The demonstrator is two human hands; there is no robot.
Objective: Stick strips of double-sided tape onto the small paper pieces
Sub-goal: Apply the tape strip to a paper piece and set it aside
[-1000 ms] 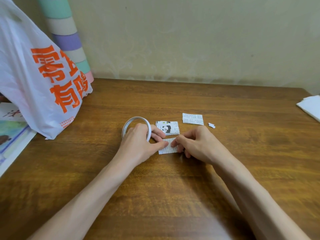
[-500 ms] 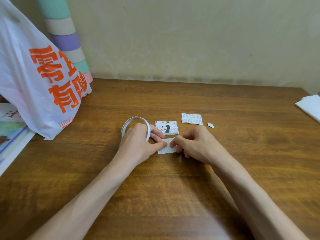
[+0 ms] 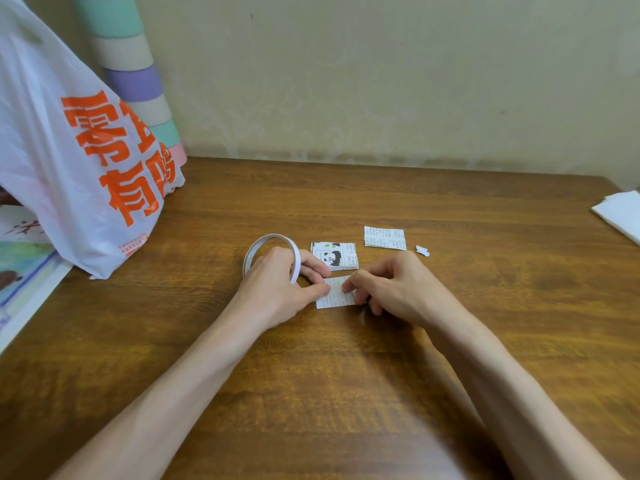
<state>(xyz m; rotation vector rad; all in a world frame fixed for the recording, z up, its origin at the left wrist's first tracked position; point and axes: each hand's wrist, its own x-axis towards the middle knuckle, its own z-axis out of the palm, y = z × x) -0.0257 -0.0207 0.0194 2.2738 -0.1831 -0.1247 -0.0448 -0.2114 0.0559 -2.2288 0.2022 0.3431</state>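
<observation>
A small printed paper piece lies flat on the wooden table between my hands. My left hand grips the thin white roll of double-sided tape, and its thumb tip touches the paper's left edge. My right hand has its fingers curled, pinching at the paper's upper right part; any tape strip there is hidden by the fingertips. Behind them sits a small stack of paper pieces with a panda picture. A single printed piece lies further right, with a tiny white scrap beside it.
A white plastic bag with orange characters stands at the left, in front of a pastel-striped roll. A picture book lies at the left edge. White paper lies at the far right edge. A wall runs behind the table.
Hardly anything has moved. Both hands stay on the paper piece, with only small shifts of the right fingertips.
</observation>
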